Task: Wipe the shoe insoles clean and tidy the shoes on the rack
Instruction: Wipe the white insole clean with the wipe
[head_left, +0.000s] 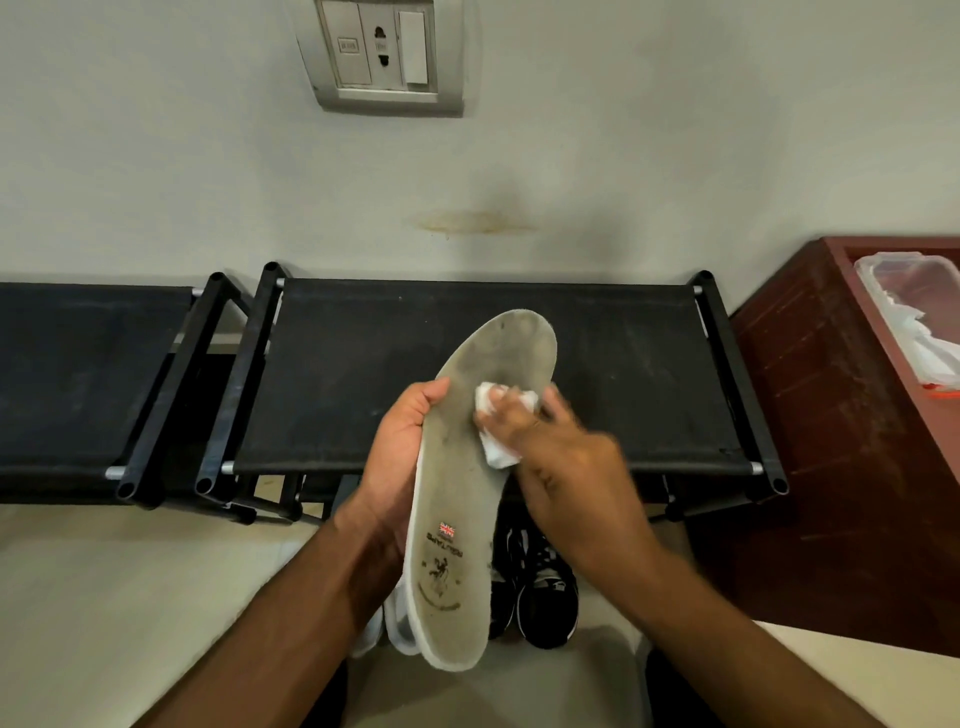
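A long grey-white insole (470, 493), dirty and printed with a small flag logo near the heel, is held up over the black shoe rack (363, 364). My left hand (397, 457) grips its left edge from behind, thumb on the front. My right hand (561, 467) pinches a crumpled white wipe (496, 447) and presses it against the middle of the insole. Below the insole, black sneakers (540, 592) and part of a white shoe (400, 629) stand on the floor.
A second black rack (78, 374) stands to the left. At right, a dark red wooden cabinet (831, 415) carries a clear plastic box (914, 312) holding white wipes. A wall socket plate (382, 52) is mounted above on the pale wall.
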